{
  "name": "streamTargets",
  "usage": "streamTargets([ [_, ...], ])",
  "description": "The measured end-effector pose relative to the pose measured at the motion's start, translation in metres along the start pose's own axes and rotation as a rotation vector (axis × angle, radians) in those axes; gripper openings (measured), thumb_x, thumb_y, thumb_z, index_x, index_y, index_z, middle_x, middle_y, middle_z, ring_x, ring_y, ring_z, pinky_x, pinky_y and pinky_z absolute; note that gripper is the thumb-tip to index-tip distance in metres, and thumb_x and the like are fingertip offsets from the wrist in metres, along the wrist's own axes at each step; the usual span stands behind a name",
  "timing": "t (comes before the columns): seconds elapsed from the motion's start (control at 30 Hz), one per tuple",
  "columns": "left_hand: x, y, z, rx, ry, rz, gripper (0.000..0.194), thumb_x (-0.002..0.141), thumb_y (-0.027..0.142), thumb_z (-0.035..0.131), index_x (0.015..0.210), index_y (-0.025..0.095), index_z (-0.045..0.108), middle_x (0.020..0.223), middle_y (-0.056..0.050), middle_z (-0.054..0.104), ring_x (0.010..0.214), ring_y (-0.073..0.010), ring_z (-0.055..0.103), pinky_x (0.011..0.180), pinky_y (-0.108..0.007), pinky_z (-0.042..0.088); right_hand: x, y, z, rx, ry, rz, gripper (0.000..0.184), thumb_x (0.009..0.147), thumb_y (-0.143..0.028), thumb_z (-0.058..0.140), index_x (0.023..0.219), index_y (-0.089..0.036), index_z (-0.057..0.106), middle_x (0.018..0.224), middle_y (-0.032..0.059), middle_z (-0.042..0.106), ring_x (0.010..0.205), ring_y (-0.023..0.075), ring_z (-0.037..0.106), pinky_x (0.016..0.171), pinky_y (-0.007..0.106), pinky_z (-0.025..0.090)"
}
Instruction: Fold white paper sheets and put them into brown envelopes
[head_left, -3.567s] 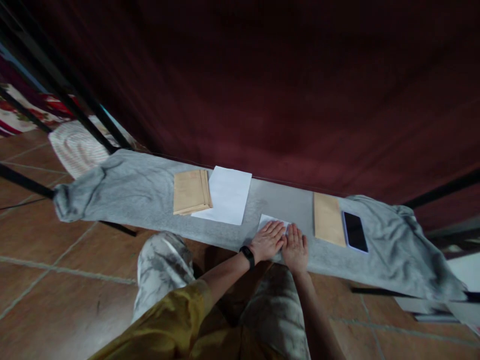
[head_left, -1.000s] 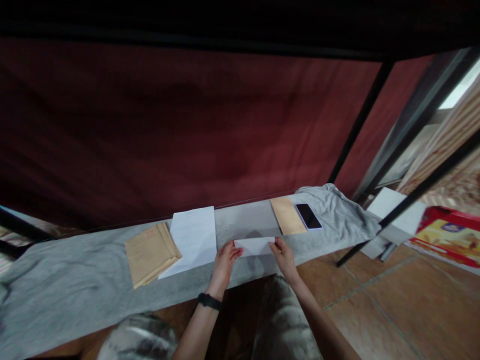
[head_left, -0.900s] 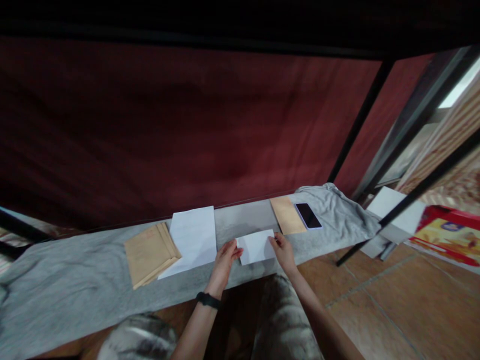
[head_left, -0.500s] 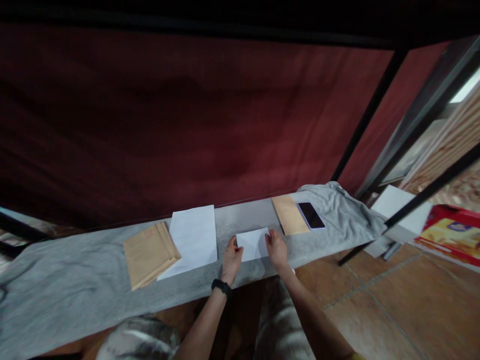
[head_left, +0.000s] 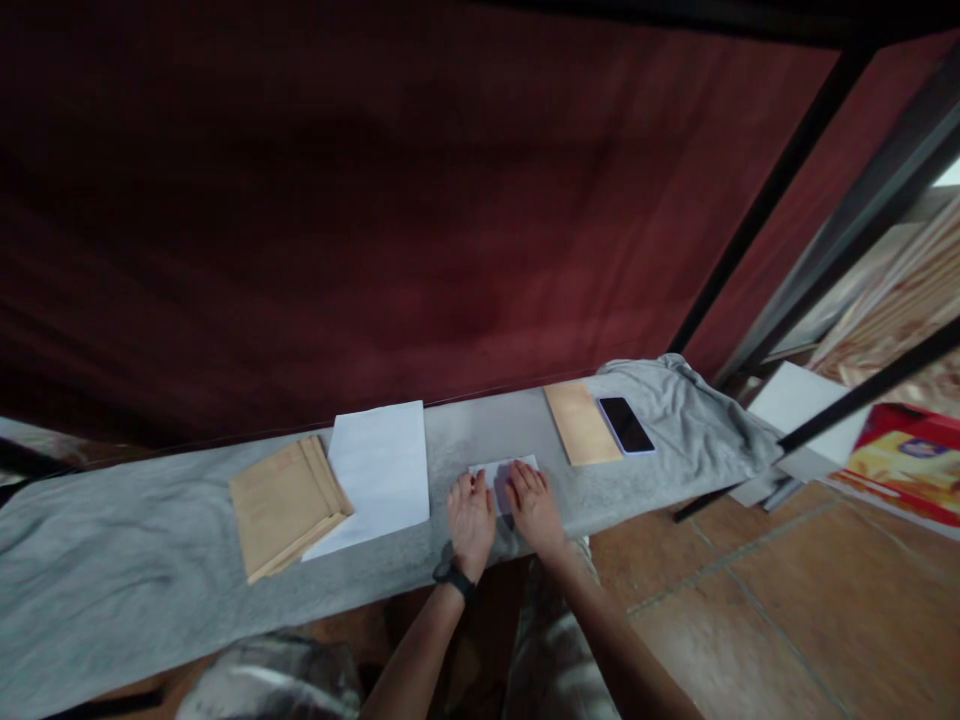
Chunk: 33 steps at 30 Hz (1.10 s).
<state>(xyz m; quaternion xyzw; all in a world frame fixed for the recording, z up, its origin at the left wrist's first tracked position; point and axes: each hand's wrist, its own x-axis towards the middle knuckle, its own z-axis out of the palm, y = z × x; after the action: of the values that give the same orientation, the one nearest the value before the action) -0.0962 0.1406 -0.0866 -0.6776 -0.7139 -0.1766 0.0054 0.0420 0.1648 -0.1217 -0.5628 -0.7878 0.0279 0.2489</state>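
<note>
A small folded sheet of white paper (head_left: 500, 485) lies on the grey cloth in front of me, mostly covered by my hands. My left hand (head_left: 472, 515) rests flat on its left part, fingers stretched out, with a dark watch on the wrist. Pressing on the paper's right part is my right hand (head_left: 534, 503), palm down and fingers extended. To the left lie a stack of white sheets (head_left: 382, 470) and a pile of brown envelopes (head_left: 281, 505) overlapping its edge. A single brown envelope (head_left: 583, 424) is to the right of my hands.
A phone (head_left: 626, 425) lies beside the single envelope. Grey cloth (head_left: 135, 560) covers the long narrow bench and bunches up at its right end. Behind it hangs a dark red curtain (head_left: 450, 250) with black metal bars (head_left: 765, 210). A red box (head_left: 907, 465) stands at far right.
Both hands have gone from gripping the paper's two side edges to lying flat on top of it, closer together. The view has shifted slightly.
</note>
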Motion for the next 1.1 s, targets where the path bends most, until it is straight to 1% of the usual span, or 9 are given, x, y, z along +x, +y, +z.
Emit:
streamTargets([
  [0.1,0.002,0.004,0.011,-0.012,-0.068,0.131,0.047,0.099,0.023,0.031,0.141,0.016,0.05,0.146,-0.012,0.052,0.138,-0.0254,0.044,0.114,-0.045,0.036,-0.008,-0.006,0.002,-0.053,-0.068,-0.068,0.046,0.102,-0.028,0.034,0.145,-0.018,0.047,0.15,0.0086,0.05,0.138,0.0228,0.043,0.116,0.043,0.026],
  [0.3,-0.003,-0.007,0.023,0.067,-0.123,0.113,0.059,0.1,0.039,0.03,0.15,0.007,0.037,0.158,-0.015,0.035,0.147,-0.0256,0.03,0.121,-0.043,0.025,-0.012,0.004,0.002,-0.133,-0.03,-0.035,0.049,0.102,-0.033,0.035,0.148,-0.015,0.044,0.151,0.012,0.046,0.139,0.026,0.042,0.117,0.045,0.024],
  [0.6,-0.016,-0.018,0.019,0.046,-0.055,0.046,0.061,0.1,0.04,0.031,0.151,0.007,0.034,0.157,-0.016,0.037,0.148,-0.0251,0.03,0.12,-0.044,0.026,-0.022,0.026,0.003,-0.159,0.052,-0.028,0.056,0.103,-0.039,0.031,0.152,-0.012,0.036,0.15,0.0159,0.047,0.137,0.0292,0.045,0.115,0.049,0.028],
  [0.77,-0.029,-0.023,0.01,-0.02,-0.013,0.037,0.053,0.099,0.035,0.037,0.145,0.01,0.044,0.152,-0.015,0.045,0.144,-0.0255,0.037,0.118,-0.045,0.032,-0.027,0.031,0.007,-0.149,0.097,-0.075,0.057,0.103,-0.042,0.03,0.151,-0.011,0.038,0.151,0.0182,0.045,0.137,0.0308,0.046,0.114,0.052,0.029],
  [0.83,-0.031,-0.044,-0.005,-0.06,0.042,0.066,0.047,0.099,0.032,0.038,0.141,0.014,0.05,0.151,-0.012,0.048,0.144,-0.0247,0.038,0.118,-0.046,0.032,-0.028,0.034,0.009,-0.136,0.118,-0.101,0.058,0.103,-0.042,0.03,0.151,-0.012,0.038,0.15,0.0193,0.046,0.136,0.0319,0.046,0.113,0.054,0.03],
  [0.9,-0.031,-0.083,-0.029,-0.084,0.16,-0.002,0.044,0.099,0.029,0.037,0.14,0.018,0.05,0.151,-0.011,0.047,0.144,-0.0242,0.036,0.118,-0.047,0.031,-0.029,0.036,0.011,-0.121,0.118,-0.121,0.057,0.102,-0.042,0.03,0.151,-0.013,0.039,0.149,0.0186,0.047,0.136,0.0324,0.047,0.113,0.056,0.031],
  [1.0,-0.035,-0.166,-0.076,-0.072,0.35,-0.433,0.047,0.098,0.035,0.044,0.139,0.013,0.046,0.147,-0.02,0.047,0.138,-0.0308,0.042,0.11,-0.049,0.038,-0.031,0.038,0.012,-0.118,0.109,-0.113,0.057,0.102,-0.042,0.029,0.149,-0.014,0.043,0.149,0.0182,0.047,0.135,0.0326,0.048,0.112,0.056,0.031],
  [1.07,-0.041,-0.22,-0.103,-0.082,0.348,-0.767,0.052,0.093,0.039,0.053,0.136,0.012,0.047,0.139,-0.023,0.052,0.13,-0.0352,0.049,0.102,-0.05,0.042,-0.032,0.038,0.012,-0.124,0.105,-0.112,0.056,0.102,-0.041,0.027,0.146,-0.013,0.046,0.149,0.018,0.047,0.134,0.0326,0.048,0.112,0.056,0.032],
  [1.1,-0.045,-0.242,-0.113,-0.084,0.341,-0.831,0.053,0.09,0.039,0.058,0.132,0.008,0.048,0.132,-0.026,0.055,0.125,-0.039,0.052,0.097,-0.052,0.044,-0.032,0.038,0.013,-0.126,0.104,-0.118,0.056,0.102,-0.041,0.026,0.145,-0.014,0.048,0.149,0.0177,0.048,0.134,0.0324,0.048,0.111,0.056,0.032],
])
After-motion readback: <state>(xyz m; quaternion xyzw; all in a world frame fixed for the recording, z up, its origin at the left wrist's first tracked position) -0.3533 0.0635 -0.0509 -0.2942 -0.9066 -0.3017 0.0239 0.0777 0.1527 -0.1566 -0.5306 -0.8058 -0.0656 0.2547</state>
